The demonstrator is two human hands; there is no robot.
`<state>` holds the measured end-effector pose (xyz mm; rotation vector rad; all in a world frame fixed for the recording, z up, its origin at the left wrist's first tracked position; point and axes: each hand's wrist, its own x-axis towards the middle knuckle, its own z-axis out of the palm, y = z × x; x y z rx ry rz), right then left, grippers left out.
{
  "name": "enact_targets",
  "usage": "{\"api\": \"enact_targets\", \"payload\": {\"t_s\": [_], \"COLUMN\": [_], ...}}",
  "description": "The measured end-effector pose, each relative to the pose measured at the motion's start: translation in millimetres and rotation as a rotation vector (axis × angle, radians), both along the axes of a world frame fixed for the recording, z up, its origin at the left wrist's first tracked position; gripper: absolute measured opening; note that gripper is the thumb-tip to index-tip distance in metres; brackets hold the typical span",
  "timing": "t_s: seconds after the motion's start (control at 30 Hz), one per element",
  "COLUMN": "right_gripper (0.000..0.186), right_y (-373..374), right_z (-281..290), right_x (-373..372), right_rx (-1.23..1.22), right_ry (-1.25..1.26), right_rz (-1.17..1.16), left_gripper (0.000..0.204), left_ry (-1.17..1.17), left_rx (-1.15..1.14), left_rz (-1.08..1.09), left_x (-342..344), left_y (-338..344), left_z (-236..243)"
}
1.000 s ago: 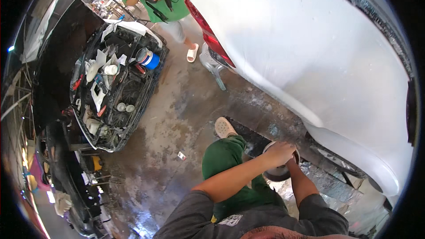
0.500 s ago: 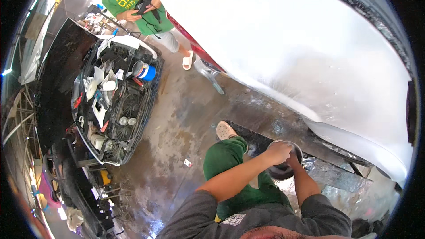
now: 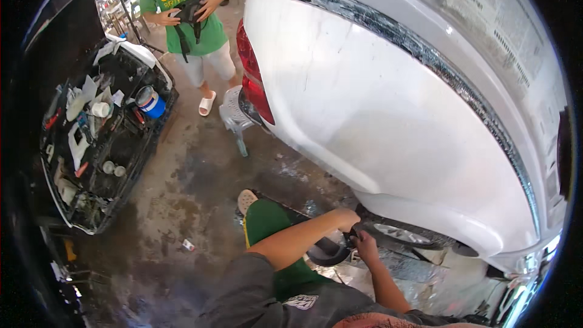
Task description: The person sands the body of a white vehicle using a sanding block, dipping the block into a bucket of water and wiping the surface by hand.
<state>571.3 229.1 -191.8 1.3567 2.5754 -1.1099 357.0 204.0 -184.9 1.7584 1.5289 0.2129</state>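
Low in front of me, my left hand [image 3: 345, 219] and my right hand [image 3: 365, 246] are close together, both with curled fingers. A small dark thing [image 3: 351, 238] sits between them; its kind is hard to make out. Just below and left of the hands is a round black basin [image 3: 328, 252], partly hidden by my left forearm. Beyond the hands stands the white rear side panel [image 3: 388, 115] of a vehicle, with a dull greyish patch on it. Its wheel [image 3: 401, 234] lies just past my hands.
At the left, an open engine bay [image 3: 91, 146] holds tools, rags and a blue can [image 3: 150, 102]. A person in a green shirt [image 3: 185, 9] holds a black strapped thing beside the red tail light [image 3: 255, 79]. A grey plastic stool [image 3: 235, 112] stands near the bumper.
My view has tilted up and swung right, showing more of the vehicle. My hands have moved from over the basin to beside it, nearer the wheel.
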Motion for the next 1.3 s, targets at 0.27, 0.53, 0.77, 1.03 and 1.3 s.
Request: {"api": "enact_targets", "payload": {"t_s": [0.27,0.53,0.77,1.03,1.3], "right_gripper": [0.033,0.05,0.024,0.019,0.014], "right_y": [14,4,6,11,11], "right_z": [44,60,65,40,27], "right_x": [-20,-42,-32,-19,-15], "right_rx": [-0.165,-0.603,-0.975,-0.807,-0.362], "right_ry": [-0.034,0.516,0.805,0.674,0.628], "right_rz": [-0.113,-0.426,-0.58,-0.512,-0.405], "left_gripper": [0.029,0.019,0.023,0.028,0.042], "left_ry": [-0.185,-0.289,-0.36,-0.597,-0.842], "left_rx": [0.027,0.185,0.065,0.015,-0.055], "left_rz": [-0.047,0.194,0.41,0.485,0.351], "left_x": [-6,-32,-37,-39,-32], "left_y": [5,0,-1,6,-9], "left_z": [8,3,22,19,41]}}
